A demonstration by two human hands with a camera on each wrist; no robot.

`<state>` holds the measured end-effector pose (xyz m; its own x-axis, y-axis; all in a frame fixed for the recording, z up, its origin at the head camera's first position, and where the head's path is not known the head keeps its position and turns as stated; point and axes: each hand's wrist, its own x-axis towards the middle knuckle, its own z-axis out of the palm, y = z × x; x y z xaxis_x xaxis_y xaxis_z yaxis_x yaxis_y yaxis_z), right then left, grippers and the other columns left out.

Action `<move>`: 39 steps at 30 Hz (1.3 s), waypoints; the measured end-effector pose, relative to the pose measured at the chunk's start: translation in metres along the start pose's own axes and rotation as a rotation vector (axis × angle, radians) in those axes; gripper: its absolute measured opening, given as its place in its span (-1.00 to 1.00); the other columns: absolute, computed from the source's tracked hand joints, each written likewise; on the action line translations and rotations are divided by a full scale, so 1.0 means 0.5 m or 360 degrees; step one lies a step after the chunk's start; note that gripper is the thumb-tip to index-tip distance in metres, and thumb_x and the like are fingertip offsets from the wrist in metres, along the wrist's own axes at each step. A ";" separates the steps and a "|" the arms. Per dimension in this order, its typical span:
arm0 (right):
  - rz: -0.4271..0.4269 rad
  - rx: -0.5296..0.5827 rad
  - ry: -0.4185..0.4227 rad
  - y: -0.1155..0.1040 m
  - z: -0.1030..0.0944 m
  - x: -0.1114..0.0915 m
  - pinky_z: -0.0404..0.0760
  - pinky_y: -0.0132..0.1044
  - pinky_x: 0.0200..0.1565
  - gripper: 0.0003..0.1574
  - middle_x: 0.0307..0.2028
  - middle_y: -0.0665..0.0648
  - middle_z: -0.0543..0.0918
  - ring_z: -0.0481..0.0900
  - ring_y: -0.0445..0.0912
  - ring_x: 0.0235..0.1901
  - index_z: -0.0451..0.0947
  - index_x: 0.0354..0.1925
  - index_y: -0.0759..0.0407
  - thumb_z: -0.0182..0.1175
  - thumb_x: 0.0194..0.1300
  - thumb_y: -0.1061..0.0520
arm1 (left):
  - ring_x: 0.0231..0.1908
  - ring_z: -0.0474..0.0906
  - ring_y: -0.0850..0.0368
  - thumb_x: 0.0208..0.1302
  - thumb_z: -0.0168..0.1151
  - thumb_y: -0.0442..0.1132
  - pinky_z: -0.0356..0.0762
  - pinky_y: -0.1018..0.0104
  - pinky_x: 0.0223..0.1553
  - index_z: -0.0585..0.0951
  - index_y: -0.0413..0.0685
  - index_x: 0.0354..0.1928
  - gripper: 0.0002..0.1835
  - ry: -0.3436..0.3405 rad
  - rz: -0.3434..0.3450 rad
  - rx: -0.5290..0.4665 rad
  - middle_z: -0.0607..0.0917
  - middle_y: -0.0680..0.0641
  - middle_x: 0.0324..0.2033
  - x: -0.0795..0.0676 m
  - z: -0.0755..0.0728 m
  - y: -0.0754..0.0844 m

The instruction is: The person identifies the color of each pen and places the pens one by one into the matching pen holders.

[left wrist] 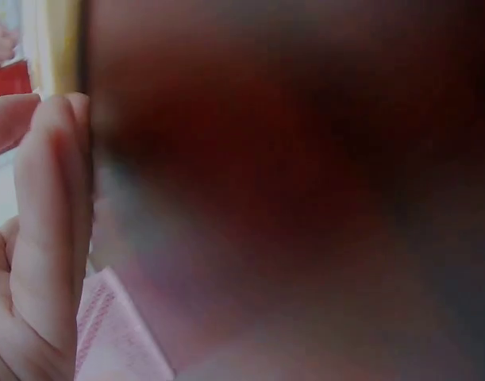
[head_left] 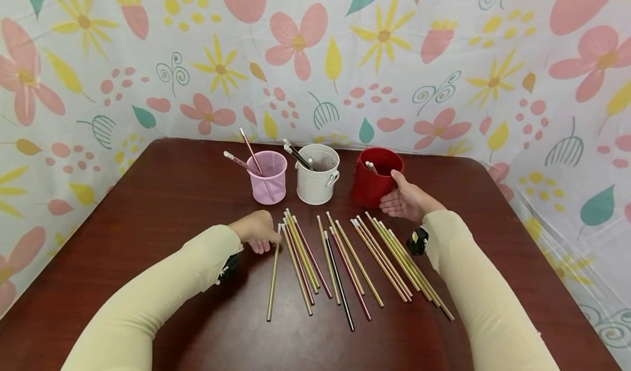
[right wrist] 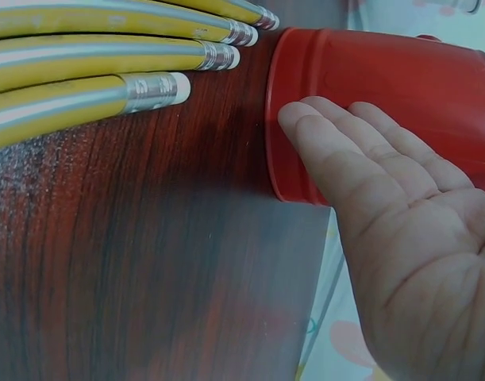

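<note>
My left hand (head_left: 256,231) is at the eraser end of the leftmost gold pencil (head_left: 273,278); thumb and fingertips pinch it there. In the left wrist view, the thumb and a finger (left wrist: 48,190) meet at a yellow strip, and most of that picture is dark blur. Against the right side of the red bucket (head_left: 372,187) rests my right hand (head_left: 406,198), its fingers straight and its thumb up by the rim. The right wrist view shows the palm turned to the camera beside the bucket. A few white-tipped pencils (head_left: 371,167) stand inside the bucket.
To the left stand a white bucket (head_left: 315,187) and a pink mesh cup (head_left: 268,182), both holding pencils. Several gold, red and black pencils (head_left: 340,283) lie fanned across the brown table (head_left: 197,327). A flower-patterned cloth (head_left: 305,102) hangs behind.
</note>
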<state>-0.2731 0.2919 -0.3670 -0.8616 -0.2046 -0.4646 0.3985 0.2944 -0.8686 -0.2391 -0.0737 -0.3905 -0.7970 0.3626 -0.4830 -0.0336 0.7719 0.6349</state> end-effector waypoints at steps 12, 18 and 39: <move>0.0011 0.0011 0.0017 0.010 -0.001 0.003 0.55 -0.25 0.01 0.15 0.07 0.40 0.53 0.58 0.02 -0.08 0.17 0.21 0.63 -0.51 0.40 -0.44 | -0.76 0.55 0.14 0.14 0.24 -0.33 0.62 0.32 -0.62 0.55 -0.26 -0.66 -0.75 0.0088 0.0005 0.0342 0.60 -0.08 -0.76 0.010 0.013 0.009; 0.0012 -0.0010 0.0013 0.006 0.001 0.001 0.51 -0.22 0.08 0.18 0.18 0.48 0.42 0.56 0.04 -0.04 0.12 0.25 0.64 -0.52 0.39 -0.46 | -0.74 0.48 0.22 0.07 0.11 -0.45 0.59 0.38 -0.61 0.48 -0.17 -0.61 -0.85 -0.0041 0.0172 -0.0038 0.54 -0.02 -0.73 -0.011 0.000 0.019; 0.0007 -0.0019 -0.0006 0.001 0.002 0.001 0.49 -0.21 0.09 0.19 0.21 0.51 0.35 0.53 0.06 -0.02 0.08 0.26 0.64 -0.52 0.38 -0.46 | -0.34 0.66 0.19 0.17 0.22 -0.52 0.62 0.09 -0.11 0.53 -0.31 -0.35 -0.94 0.0432 0.0869 -0.1043 0.72 -0.27 -0.30 -0.050 -0.074 0.197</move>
<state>-0.2730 0.2909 -0.3680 -0.8587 -0.2068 -0.4688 0.3983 0.3062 -0.8646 -0.2446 -0.0264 -0.2935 -0.9154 0.3916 0.0938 0.1206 0.0445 0.9917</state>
